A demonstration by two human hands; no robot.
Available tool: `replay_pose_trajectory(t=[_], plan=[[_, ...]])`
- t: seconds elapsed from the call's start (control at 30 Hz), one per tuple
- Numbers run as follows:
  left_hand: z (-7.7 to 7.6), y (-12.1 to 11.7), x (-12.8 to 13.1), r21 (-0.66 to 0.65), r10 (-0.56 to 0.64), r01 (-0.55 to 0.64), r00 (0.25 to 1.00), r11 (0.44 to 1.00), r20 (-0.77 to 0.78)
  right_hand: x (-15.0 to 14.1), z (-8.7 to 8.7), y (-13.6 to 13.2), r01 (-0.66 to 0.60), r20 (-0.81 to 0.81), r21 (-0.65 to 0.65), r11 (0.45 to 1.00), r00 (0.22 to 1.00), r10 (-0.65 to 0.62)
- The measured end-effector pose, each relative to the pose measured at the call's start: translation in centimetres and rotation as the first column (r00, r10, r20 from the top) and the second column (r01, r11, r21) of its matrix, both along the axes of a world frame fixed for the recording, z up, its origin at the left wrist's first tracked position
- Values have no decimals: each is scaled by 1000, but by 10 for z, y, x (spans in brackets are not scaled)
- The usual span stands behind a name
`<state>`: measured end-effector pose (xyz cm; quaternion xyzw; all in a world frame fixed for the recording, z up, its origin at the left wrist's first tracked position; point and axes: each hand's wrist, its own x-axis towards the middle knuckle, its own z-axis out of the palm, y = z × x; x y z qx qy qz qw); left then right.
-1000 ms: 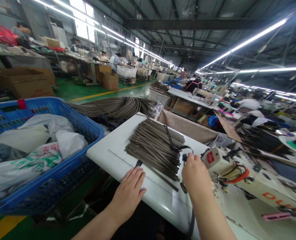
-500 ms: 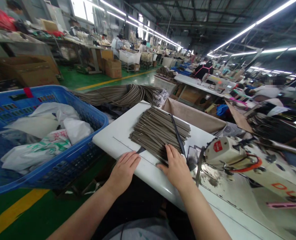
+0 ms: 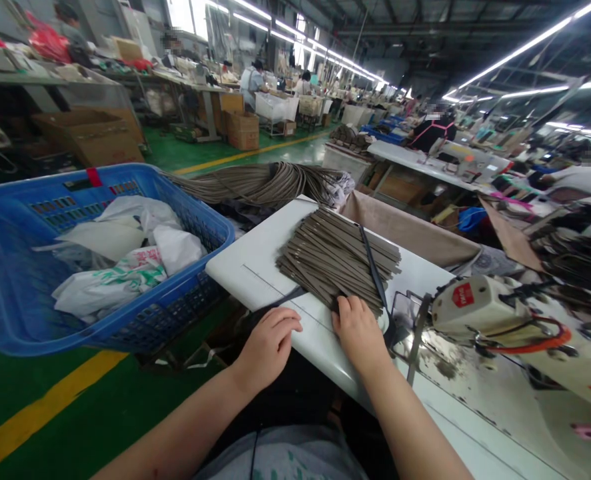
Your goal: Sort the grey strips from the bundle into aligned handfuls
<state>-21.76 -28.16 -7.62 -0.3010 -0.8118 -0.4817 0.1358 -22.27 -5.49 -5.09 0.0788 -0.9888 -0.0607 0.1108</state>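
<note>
A pile of flat grey-brown strips [image 3: 332, 250] lies on the white sewing table [image 3: 255, 257]. One black strap [image 3: 372, 267] crosses the pile's right side, and a dark band [image 3: 288, 295] runs from its near left side towards the table edge. At the pile's near edge, my right hand [image 3: 361, 333] has its fingers bent down and closed on strips; the fingertips are partly hidden. My left hand [image 3: 270, 343] hovers by the table's front edge, fingers loosely curved, with nothing visible in it.
A sewing machine [image 3: 495, 313] stands to the right of the pile. On the left is a blue basket [image 3: 215, 240] with white plastic bags [image 3: 125, 267]. Behind the table lie a bundle of long brown cords [image 3: 270, 183] and a beige-lined bin [image 3: 410, 227]. Several people work farther back.
My left hand has lifted off the tabletop, and its fingers have curved. My right hand's fingers have drawn together at the pile's near edge. The view has turned slightly left.
</note>
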Motion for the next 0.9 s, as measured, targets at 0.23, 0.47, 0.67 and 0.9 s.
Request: replay_pose_trajectory(t=[0.23, 0.47, 0.67, 0.9], plan=[[-5, 24, -4, 276, -184, 53, 860, 960, 475, 1, -1, -4, 12, 26, -10, 1000, 1000, -11], [5, 35, -5, 544, -412, -117, 526, 831, 744, 2, -8, -9, 30, 45, 123, 992, 998, -35], [16, 43, 0, 578, -446, -240, 434, 780, 782, 5, -9, -6, 29, 60, 72, 997, 998, -33], [17, 47, 1, 599, -456, -316, 423, 736, 783, 12, -3, -21, 70, 127, 41, 997, 989, -74]])
